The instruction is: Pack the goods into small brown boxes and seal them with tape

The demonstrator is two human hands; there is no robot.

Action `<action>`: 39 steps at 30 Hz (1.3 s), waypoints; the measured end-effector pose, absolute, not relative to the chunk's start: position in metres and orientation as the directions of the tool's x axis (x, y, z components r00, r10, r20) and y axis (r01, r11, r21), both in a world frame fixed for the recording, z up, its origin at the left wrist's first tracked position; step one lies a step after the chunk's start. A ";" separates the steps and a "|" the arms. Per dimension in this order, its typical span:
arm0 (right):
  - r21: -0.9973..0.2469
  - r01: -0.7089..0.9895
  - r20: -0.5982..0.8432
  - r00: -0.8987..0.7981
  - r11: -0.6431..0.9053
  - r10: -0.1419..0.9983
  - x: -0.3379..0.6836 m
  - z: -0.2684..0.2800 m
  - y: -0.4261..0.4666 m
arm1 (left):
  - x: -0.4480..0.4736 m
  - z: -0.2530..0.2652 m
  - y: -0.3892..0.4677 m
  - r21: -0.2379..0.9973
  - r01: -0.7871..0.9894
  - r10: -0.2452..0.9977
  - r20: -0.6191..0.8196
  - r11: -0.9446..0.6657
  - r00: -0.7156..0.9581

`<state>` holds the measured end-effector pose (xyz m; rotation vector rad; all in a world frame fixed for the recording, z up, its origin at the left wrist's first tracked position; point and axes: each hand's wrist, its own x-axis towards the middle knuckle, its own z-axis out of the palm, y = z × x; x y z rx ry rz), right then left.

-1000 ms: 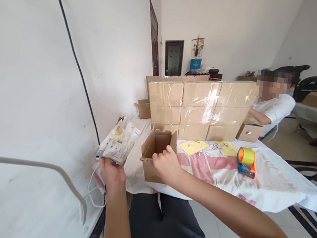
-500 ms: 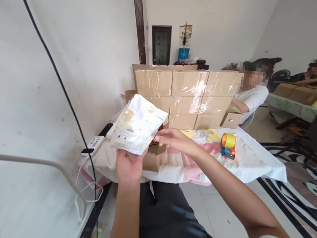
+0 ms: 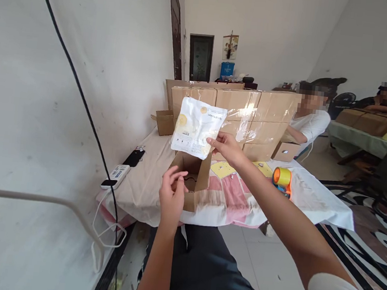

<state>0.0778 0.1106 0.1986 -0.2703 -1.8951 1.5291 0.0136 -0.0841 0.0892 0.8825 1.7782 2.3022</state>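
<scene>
My right hand (image 3: 226,148) pinches the right edge of a white printed pouch (image 3: 197,129) with yellow round pictures on it. The pouch is held up above an open cardboard box (image 3: 203,176) that stands at the near edge of the table. Below the pouch, at the box's left side, is my left hand (image 3: 173,191), holding nothing, its fingers apart and slightly curled. I see bare cardboard on the inner walls of the box, but my left hand and the pouch hide part of it.
Taped cardboard boxes (image 3: 236,103) are stacked across the back of the table. A tape dispenser (image 3: 282,180) with yellow tape sits to the right. At left lie a power strip (image 3: 117,176) and a black phone (image 3: 133,157). A co-worker (image 3: 312,126) sits behind the stack; another person is farther right.
My left hand has let go of the pouch and dropped to the box. My right hand has taken the pouch's edge and carried it up and right, uncovering the box opening.
</scene>
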 end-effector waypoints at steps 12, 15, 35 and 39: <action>-0.036 -0.065 0.288 -0.956 0.997 -0.052 0.044 0.191 0.136 | 0.005 0.080 -0.093 0.461 0.887 0.432 0.795 0.023 -0.425; 0.126 -0.111 0.115 -0.985 0.986 -0.126 0.037 0.188 0.135 | -0.001 0.076 -0.094 0.423 0.902 0.435 0.799 0.081 -0.414; -0.195 -0.122 0.418 -0.908 0.973 -0.030 0.022 0.147 0.144 | -0.060 0.040 -0.117 0.521 0.823 0.478 0.796 -0.227 -0.372; -0.533 0.087 0.521 -0.750 0.841 0.407 0.048 0.127 0.163 | -0.069 0.032 -0.117 0.513 0.829 0.429 0.815 -0.223 -0.389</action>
